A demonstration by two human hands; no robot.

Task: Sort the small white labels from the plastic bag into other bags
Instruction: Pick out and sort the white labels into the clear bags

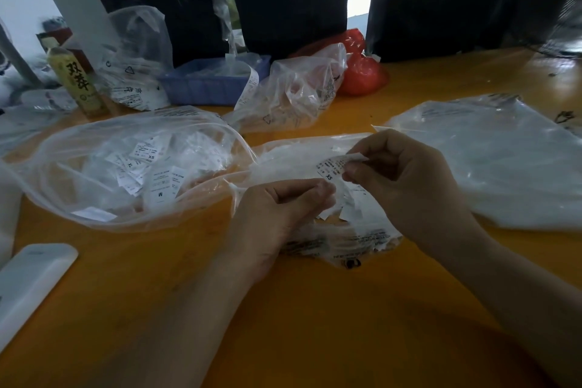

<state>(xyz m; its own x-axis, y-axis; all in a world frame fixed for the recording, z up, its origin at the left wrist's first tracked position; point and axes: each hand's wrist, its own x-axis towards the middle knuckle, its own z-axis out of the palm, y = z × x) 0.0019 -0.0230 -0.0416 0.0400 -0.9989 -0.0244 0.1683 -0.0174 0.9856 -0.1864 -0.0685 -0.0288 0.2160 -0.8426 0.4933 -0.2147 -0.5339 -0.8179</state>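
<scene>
My right hand (406, 179) pinches a small white label (332, 167) marked XS between thumb and fingers, held above a clear plastic bag (356, 236) that lies on the orange table. My left hand (280, 211) has its fingers curled on that bag, gripping more white labels (346, 209) at its mouth. To the left lies a large clear bag (126, 173) holding several loose labels printed XS, XL and M. Another flat clear bag (491, 164) with white contents lies to the right.
A crumpled clear bag (293, 94) and a red bag (362, 72) sit at the back, beside a blue tray (201, 85). A yellow bottle (78, 82) stands at the back left. A white flat object (28, 280) lies at the front left. Dark cloth hangs behind.
</scene>
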